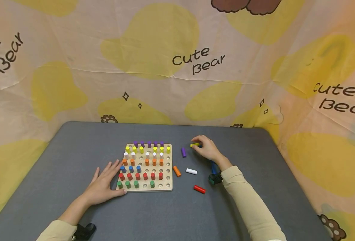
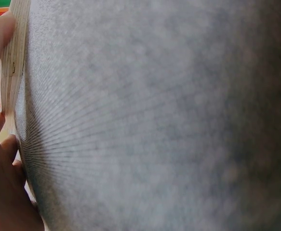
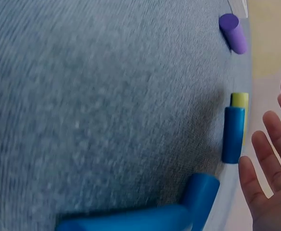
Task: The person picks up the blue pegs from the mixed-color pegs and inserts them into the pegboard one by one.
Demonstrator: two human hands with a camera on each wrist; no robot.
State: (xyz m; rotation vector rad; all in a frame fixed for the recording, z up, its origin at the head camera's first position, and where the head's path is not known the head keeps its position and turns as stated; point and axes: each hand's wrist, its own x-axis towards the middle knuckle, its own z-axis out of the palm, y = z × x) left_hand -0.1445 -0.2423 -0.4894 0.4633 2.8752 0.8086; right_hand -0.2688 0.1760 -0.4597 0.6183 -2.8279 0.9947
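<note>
A wooden pegboard (image 1: 169, 160) lies on the table with rows of colored pegs standing in it: purple, yellow, white, orange, blue, red and green. Against its left side rests my left hand (image 1: 100, 187), fingers spread and thumb at the near left corner. The left wrist view catches the thumb on the board's edge (image 2: 14, 67). My right hand (image 1: 209, 149) hovers right of the board, over a yellow peg (image 1: 194, 145). In the right wrist view its loosely bent fingers (image 3: 275, 144) hold nothing, and a blue peg (image 3: 233, 134) lies alongside the yellow one.
Loose pegs lie right of the board: purple (image 1: 183, 152), orange (image 1: 176, 171), white (image 1: 191, 171) and red (image 1: 199, 189). More blue pegs (image 3: 200, 195) lie under the right hand. A patterned cloth (image 1: 153, 83) hangs behind the grey table (image 1: 87, 140).
</note>
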